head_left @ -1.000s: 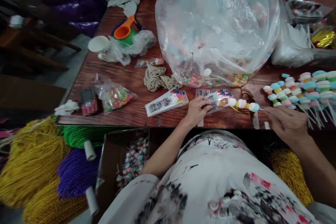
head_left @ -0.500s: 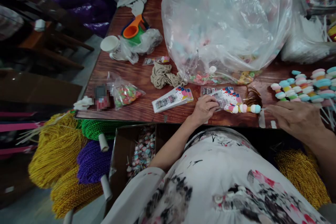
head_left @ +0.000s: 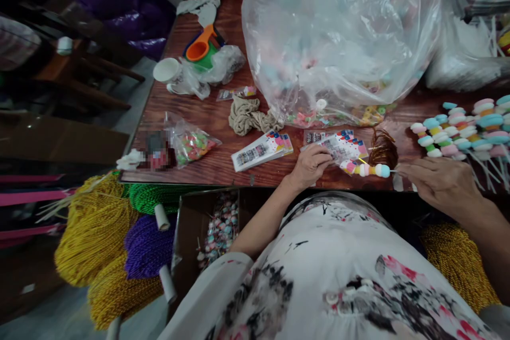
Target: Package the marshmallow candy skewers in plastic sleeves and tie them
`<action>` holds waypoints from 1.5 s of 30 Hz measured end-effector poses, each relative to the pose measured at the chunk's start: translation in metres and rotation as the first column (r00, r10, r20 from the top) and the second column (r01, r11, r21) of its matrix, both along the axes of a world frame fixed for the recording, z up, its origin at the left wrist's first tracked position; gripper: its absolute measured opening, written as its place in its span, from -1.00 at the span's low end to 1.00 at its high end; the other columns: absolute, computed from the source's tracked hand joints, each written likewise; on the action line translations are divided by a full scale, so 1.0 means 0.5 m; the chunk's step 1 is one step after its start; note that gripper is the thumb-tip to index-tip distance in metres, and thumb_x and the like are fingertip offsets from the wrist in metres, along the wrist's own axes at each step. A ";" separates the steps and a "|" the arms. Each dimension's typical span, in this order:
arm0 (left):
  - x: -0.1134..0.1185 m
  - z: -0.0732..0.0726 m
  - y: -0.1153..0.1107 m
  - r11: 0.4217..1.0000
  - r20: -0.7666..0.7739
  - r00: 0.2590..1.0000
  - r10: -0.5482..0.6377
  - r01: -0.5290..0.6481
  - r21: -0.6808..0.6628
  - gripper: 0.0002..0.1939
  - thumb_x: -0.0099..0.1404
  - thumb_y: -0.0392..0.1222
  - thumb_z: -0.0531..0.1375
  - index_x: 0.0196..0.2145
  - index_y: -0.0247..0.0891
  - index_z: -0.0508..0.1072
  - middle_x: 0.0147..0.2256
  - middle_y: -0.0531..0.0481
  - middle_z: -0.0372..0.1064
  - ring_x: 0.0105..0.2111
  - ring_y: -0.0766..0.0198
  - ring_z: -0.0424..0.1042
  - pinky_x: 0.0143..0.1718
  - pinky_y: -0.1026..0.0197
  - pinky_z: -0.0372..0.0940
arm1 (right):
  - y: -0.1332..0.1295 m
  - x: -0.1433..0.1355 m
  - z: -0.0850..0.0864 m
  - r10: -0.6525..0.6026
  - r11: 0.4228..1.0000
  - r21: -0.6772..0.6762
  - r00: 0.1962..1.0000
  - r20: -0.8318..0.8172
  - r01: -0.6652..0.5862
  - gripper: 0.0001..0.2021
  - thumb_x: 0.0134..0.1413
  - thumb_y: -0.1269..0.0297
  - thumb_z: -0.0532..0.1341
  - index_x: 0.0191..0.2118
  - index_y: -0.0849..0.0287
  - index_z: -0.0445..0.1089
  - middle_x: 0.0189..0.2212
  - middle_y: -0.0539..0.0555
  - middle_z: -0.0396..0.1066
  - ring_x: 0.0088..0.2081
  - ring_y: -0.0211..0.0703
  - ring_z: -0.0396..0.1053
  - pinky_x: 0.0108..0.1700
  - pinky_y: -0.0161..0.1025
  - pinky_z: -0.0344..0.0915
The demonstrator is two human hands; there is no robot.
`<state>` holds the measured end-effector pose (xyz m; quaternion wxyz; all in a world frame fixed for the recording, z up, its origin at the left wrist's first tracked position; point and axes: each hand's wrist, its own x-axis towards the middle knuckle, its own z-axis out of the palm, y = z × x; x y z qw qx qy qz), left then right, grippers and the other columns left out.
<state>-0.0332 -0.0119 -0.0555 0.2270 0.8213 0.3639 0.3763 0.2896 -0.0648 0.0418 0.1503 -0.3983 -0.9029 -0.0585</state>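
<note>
My left hand (head_left: 313, 164) is closed on the lower left edge of a fan of printed clear packets (head_left: 341, 144) at the table's front edge. Between my hands lies a stick of pastel pieces (head_left: 370, 170), its left end at the opening of a packet. The stick's thin white end is pinched in my right hand (head_left: 442, 183). Just behind the stick sits a bundle of brown twist ties (head_left: 383, 149). More pastel sticks (head_left: 458, 130) lie in a pile behind my right hand.
A large clear bag (head_left: 342, 32) fills the table's back middle. On the left are stacked packets (head_left: 261, 153), a tan cloth (head_left: 249, 116), a small bag of pieces (head_left: 191, 141) and a white cup (head_left: 166, 70). An open box (head_left: 219, 228) stands below the edge.
The stick has moved slightly left and down with my right hand, its left end nearer the packets. My left hand has barely moved. The view has shifted a little.
</note>
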 end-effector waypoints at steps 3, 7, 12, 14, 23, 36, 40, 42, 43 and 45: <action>0.002 0.004 -0.002 0.999 0.004 0.999 -0.040 0.040 0.008 -0.82 0.34 -0.15 0.20 -0.36 -0.25 0.54 -0.27 -0.13 0.51 -0.24 0.24 0.44 -0.14 0.10 0.34 | -0.002 -0.006 -0.002 -0.031 0.999 0.034 0.999 -0.017 0.031 -0.77 0.13 0.48 0.15 -0.18 0.18 0.53 -0.22 0.12 0.59 -0.25 -0.10 0.52 -0.24 -0.20 0.38; -0.002 0.017 -0.005 0.996 -0.027 0.997 -0.074 0.075 0.038 -0.84 0.34 -0.18 0.18 -0.35 -0.27 0.51 -0.26 -0.13 0.49 -0.23 0.23 0.42 -0.14 0.09 0.34 | -0.011 -0.021 -0.021 -0.070 0.998 -0.010 0.996 -0.054 0.069 -0.78 0.16 0.46 0.14 -0.17 0.15 0.51 -0.23 0.09 0.58 -0.28 -0.15 0.50 -0.22 -0.22 0.37; -0.011 0.050 0.008 0.990 -0.129 0.987 -0.099 0.110 0.082 -0.59 0.20 -0.32 0.19 0.04 -0.30 0.39 0.00 -0.27 0.39 0.01 0.04 0.34 0.05 -0.12 0.28 | -0.017 -0.032 -0.039 -0.050 0.997 -0.064 0.977 -0.208 0.038 -0.79 0.15 0.46 0.14 -0.16 0.13 0.48 -0.32 0.05 0.56 -0.30 -0.17 0.50 -0.17 -0.21 0.39; -0.008 0.063 0.020 0.980 -0.213 0.961 -0.179 0.194 0.053 -0.48 0.12 -0.37 0.17 0.08 -0.29 0.36 0.05 -0.28 0.35 0.08 -0.03 0.28 0.09 -0.17 0.24 | -0.017 -0.038 -0.041 -0.033 0.997 -0.076 0.976 -0.217 0.017 -0.78 0.14 0.47 0.15 -0.15 0.12 0.47 -0.33 0.04 0.56 -0.31 -0.17 0.49 -0.18 -0.20 0.38; 0.026 0.106 0.026 0.981 -0.482 0.856 -0.187 0.136 -0.139 -0.71 0.12 -0.37 0.13 -0.16 -0.27 0.42 -0.28 -0.13 0.47 -0.24 0.13 0.45 -0.20 0.14 0.31 | -0.038 -0.086 -0.036 -0.105 0.981 0.147 0.985 -0.139 0.125 -0.71 0.10 0.44 0.17 -0.10 0.03 0.51 -0.40 0.03 0.55 -0.38 -0.23 0.42 -0.31 -0.21 0.23; 0.061 0.156 0.002 0.982 -0.612 0.787 -0.072 -0.053 -0.184 -0.81 0.23 -0.24 0.20 -0.18 -0.28 0.42 -0.28 -0.15 0.49 -0.22 0.05 0.50 -0.22 0.12 0.32 | -0.003 -0.120 -0.007 -0.114 0.992 -0.068 0.984 -0.137 0.105 -0.80 0.16 0.40 0.14 -0.20 0.11 0.51 -0.41 0.05 0.55 -0.40 -0.20 0.41 -0.33 -0.20 0.17; 0.054 0.143 0.002 0.993 -0.658 0.748 -0.080 0.000 -0.120 -0.73 0.19 -0.40 0.14 -0.12 -0.34 0.40 -0.23 -0.22 0.48 -0.19 0.04 0.49 -0.19 0.10 0.33 | 0.004 -0.127 -0.018 -0.218 0.939 -0.315 0.946 -0.239 0.137 -0.78 0.24 0.28 0.10 -0.34 0.13 0.48 -0.53 0.00 0.51 -0.52 -0.22 0.39 -0.42 -0.25 0.16; 0.047 0.135 0.001 0.996 -0.666 0.741 -0.083 0.035 -0.085 -0.75 0.21 -0.38 0.14 -0.12 -0.35 0.40 -0.22 -0.23 0.48 -0.19 0.05 0.49 -0.18 0.10 0.33 | 0.007 -0.121 -0.023 -0.265 0.908 -0.393 0.926 -0.269 0.146 -0.76 0.25 0.26 0.09 -0.35 0.12 0.47 -0.56 -0.03 0.49 -0.56 -0.23 0.37 -0.47 -0.27 0.15; 0.043 0.132 0.000 0.996 -0.665 0.742 -0.082 0.045 -0.072 -0.77 0.23 -0.35 0.15 -0.12 -0.35 0.39 -0.22 -0.23 0.48 -0.19 0.06 0.49 -0.18 0.10 0.33 | 0.008 -0.118 -0.026 -0.282 0.901 -0.405 0.918 -0.279 0.153 -0.76 0.25 0.26 0.09 -0.35 0.12 0.48 -0.56 -0.03 0.49 -0.57 -0.23 0.36 -0.48 -0.27 0.14; 0.039 0.129 -0.002 0.997 -0.665 0.743 -0.078 0.046 -0.065 -0.78 0.26 -0.28 0.17 -0.12 -0.34 0.39 -0.22 -0.22 0.48 -0.18 0.06 0.48 -0.18 0.11 0.33 | 0.008 -0.114 -0.031 -0.284 0.916 -0.362 0.916 -0.284 0.172 -0.78 0.24 0.27 0.10 -0.32 0.13 0.49 -0.53 -0.01 0.51 -0.57 -0.22 0.37 -0.48 -0.26 0.16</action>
